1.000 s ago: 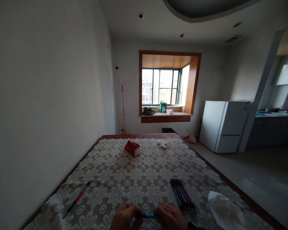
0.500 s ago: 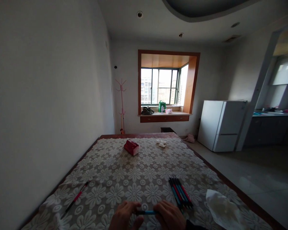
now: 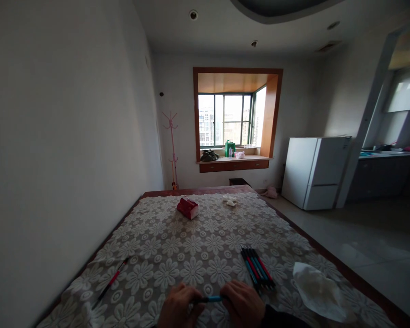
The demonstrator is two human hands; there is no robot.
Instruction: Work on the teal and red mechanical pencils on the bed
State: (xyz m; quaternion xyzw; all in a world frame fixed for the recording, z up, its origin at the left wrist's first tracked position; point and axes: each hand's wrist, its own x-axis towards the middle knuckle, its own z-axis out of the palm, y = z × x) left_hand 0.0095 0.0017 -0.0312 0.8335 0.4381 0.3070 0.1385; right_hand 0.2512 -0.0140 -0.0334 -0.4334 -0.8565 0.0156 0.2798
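1. i am holding a blue pen (image 3: 208,299) level between both hands, low at the near edge of the table (image 3: 205,193), just above the lace cloth (image 3: 191,246).
2. my left hand (image 3: 176,309) is pinching the pen's left end, fingers curled in over it; the pen's tip is hidden under them.
3. my right hand (image 3: 243,304) is pinching the right end the same way, knuckles up, a dark sleeve (image 3: 280,319) showing at the wrist.
4. the two hands are sitting close but apart, with only a short blue stretch of the pen showing between them.
5. just beyond my right hand, a bundle of pens (image 3: 258,268), red, blue and black, is lying side by side on the cloth, pointing away from me.
6. right of that bundle, near the table's right edge, a crumpled white tissue (image 3: 316,291) is lying flat.
7. well off to my left, a single red-and-black pen (image 3: 110,282) is lying at a slant near the left edge.
8. far across the table, a red tissue pack (image 3: 187,207) is sitting, with a small white wad (image 3: 230,200) beside it to the right.
9. past the table: a window bay (image 3: 232,120), a pink coat stand (image 3: 171,148) and a white fridge (image 3: 314,173).
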